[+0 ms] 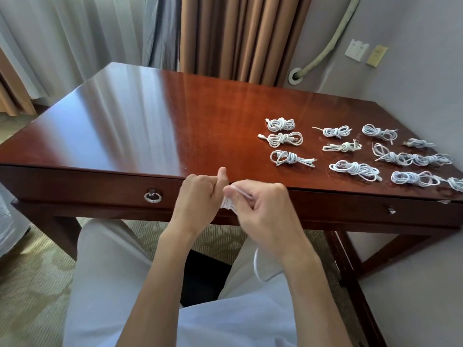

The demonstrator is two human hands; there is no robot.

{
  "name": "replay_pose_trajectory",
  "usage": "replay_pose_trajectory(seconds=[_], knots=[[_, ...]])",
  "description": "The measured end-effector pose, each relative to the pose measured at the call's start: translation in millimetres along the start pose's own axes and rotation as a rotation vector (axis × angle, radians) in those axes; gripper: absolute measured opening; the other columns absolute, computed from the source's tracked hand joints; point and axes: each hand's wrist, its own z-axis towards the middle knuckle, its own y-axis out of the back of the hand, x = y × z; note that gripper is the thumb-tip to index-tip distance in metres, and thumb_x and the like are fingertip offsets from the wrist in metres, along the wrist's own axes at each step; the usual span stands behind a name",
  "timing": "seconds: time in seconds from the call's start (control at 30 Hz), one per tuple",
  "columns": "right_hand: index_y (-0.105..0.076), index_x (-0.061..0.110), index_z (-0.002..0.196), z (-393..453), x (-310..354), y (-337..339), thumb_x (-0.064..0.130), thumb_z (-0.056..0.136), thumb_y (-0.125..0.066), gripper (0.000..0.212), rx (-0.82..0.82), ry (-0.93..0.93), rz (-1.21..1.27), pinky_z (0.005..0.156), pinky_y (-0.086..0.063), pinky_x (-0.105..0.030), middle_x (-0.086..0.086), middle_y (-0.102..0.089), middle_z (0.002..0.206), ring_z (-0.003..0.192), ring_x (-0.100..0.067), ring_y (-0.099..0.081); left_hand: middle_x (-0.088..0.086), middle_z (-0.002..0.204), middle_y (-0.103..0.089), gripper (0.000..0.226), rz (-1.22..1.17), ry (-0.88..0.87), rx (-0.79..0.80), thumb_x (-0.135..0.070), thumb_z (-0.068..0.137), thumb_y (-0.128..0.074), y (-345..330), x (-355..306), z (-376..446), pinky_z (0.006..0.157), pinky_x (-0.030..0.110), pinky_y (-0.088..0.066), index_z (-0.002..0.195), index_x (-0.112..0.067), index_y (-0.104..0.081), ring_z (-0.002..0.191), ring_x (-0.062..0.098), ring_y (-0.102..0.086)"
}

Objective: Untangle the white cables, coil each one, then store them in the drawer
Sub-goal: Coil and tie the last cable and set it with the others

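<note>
Two hands work one white cable (229, 202) just in front of the desk (150, 116) edge — left hand (198, 196) curled round the coiled loops, thumb up; right hand (263, 206) pinching a strand, w/ the loose tail hanging over the lap. Tied bundles (285, 139) lie on the desk's right half — both drawers (100, 186) closed.

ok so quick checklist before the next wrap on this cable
1. Left hand grips the coil: ok.
2. Right hand pinches the loose strand: ok.
3. Cable tail hangs free over the lap, no knot seen: ok.
4. How much cable is left to wind: cannot tell, partly hidden by the right arm.
5. Finished bundles sit on the desk, clear of the hands: ok.
6. Drawer open for storing: not ok, it is closed.
</note>
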Motion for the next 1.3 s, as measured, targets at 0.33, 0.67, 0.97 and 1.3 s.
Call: replay_pose_trajectory(seconds=[0.33,0.67,0.97,1.3], knots=[[-0.083,0.021,0.086,-2,-34,6,0.038,0.090,-0.073,0.020,0.078,-0.394,0.567,0.078,-0.054,-0.034,-0.014,-0.078,0.086,0.079,-0.017,-0.068,0.007,0.045,-0.025,0.068,-0.513,0.050,0.192,-0.032,0.106,-0.040,2,-20,-8,0.044,0.029,-0.016,0.048,0.001,-0.029,0.043,0.018,-0.021],[-0.068,0.015,0.081,-10,-9,-8,0.028,0.105,-0.054,0.031,0.417,-0.186,0.074,0.055,-0.033,-0.029,0.006,-0.043,0.051,0.050,-0.014,-0.034,-0.007,0.034,-0.016,0.069,-0.199,0.265,-0.429,-0.029,0.108,-0.042,-14,-13,-2,0.046,0.028,-0.020,0.045,-0.018,-0.016,0.037,0.016,-0.021],[-0.077,0.030,0.087,-9,-6,22,0.047,0.091,-0.071,0.018,0.088,-0.145,-0.211,0.062,-0.048,-0.032,0.012,-0.069,0.072,0.071,-0.009,-0.063,0.001,0.036,-0.033,0.068,0.240,-0.012,0.046,-0.042,0.102,-0.045,-10,-5,-3,0.048,0.033,-0.026,0.043,-0.010,-0.038,0.039,0.020,-0.035],[-0.082,0.017,0.083,-7,-32,3,0.038,0.083,-0.078,0.022,-0.038,-0.348,0.575,0.076,-0.055,-0.045,-0.011,-0.077,0.078,0.073,-0.019,-0.064,0.005,0.042,-0.034,0.067,-0.542,0.106,0.203,-0.030,0.106,-0.045,1,-15,-8,0.044,0.034,-0.017,0.047,0.001,-0.040,0.042,0.020,-0.026]])
